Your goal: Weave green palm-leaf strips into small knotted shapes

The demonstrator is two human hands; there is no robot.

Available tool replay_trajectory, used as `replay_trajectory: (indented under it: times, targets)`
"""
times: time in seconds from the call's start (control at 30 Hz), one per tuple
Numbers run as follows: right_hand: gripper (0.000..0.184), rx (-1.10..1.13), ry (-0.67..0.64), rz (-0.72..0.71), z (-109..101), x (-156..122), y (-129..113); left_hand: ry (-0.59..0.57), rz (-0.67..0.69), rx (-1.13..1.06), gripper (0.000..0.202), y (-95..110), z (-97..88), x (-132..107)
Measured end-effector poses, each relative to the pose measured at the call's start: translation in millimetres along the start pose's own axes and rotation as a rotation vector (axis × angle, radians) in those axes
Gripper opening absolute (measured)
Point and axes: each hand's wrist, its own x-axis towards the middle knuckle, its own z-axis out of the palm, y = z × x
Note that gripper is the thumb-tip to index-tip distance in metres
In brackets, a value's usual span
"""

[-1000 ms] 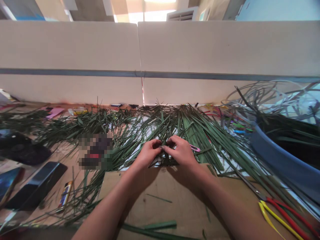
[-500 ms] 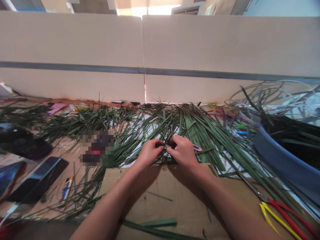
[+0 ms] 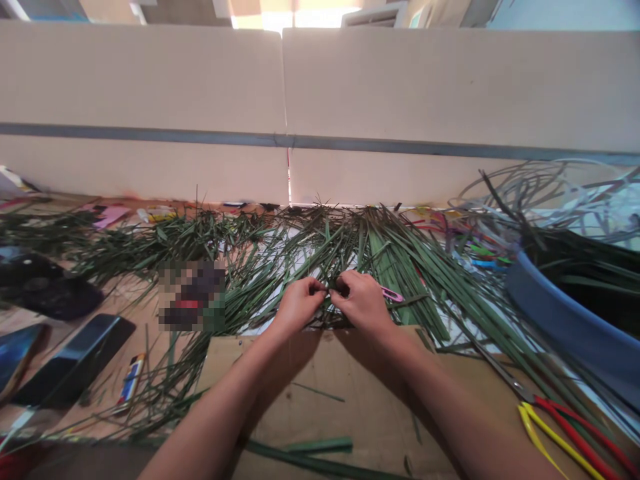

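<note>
My left hand and my right hand meet above the near edge of a cardboard sheet. Both are closed in a pinch, thumbs and fingertips almost touching. A small piece of dark green leaf shows between them; its shape is mostly hidden by the fingers. Long green leaf strips fan out just beyond my hands. Close to my right hand, a pink loop-shaped handle lies on the leaves. Loose leaf pieces rest on the cardboard between my forearms.
Scissors with red and yellow handles lie at the right, below a blue tub of leaves. Pale coiled strips are behind it. At the left are a black phone and a lighter. A white panel closes off the back.
Very little differs. My hands keep the same pinch at the same spot, with only a tiny shift of fingers, and the whole view has moved slightly.
</note>
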Motion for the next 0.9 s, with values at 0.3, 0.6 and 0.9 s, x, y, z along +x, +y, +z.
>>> replay_trajectory:
  times: [0.3,0.6,0.9]
  targets:
    - [0.017,0.013,-0.014,-0.011,3,0,2,-0.016,0.006,-0.046,0.009,-1,-1.6,1]
    - [0.019,0.090,-0.047,0.047,-1,2,7,-0.071,-0.059,-0.187,0.020,10,-4.9,-2]
    - [0.017,0.097,-0.063,0.055,-6,0,-2,-0.058,-0.103,-0.305,0.026,7,-0.8,0]
